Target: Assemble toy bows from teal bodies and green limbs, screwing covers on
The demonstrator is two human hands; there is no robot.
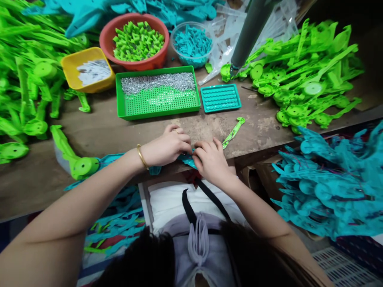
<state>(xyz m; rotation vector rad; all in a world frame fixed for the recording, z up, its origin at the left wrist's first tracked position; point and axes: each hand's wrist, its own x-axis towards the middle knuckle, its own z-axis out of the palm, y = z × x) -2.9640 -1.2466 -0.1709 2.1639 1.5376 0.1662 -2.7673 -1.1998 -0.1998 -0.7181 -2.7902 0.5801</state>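
Observation:
At the table's front edge, a long blue plastic part [188, 160] lies under my fingers. My left hand [169, 146], with a gold bracelet at its wrist, is closed on the part, its fingertips pinched. Close beside it, my right hand [212, 159] grips the same part with bent fingers. What the fingertips touch between the hands is hidden. Under my left forearm more blue plastic runs to a green arm-shaped part [85, 167] with a round end. Just beyond my right hand lies a slim green part [235, 133].
A green perforated tray [158, 113] of small metal pieces stands ahead, beside a teal ridged tray [220, 98]. Behind are a yellow bowl [70, 81], a red bowl [104, 40] and a clear tub [193, 59]. A dark tool [249, 32] hangs above. Green parts [311, 75] and blue parts [335, 187] pile up right.

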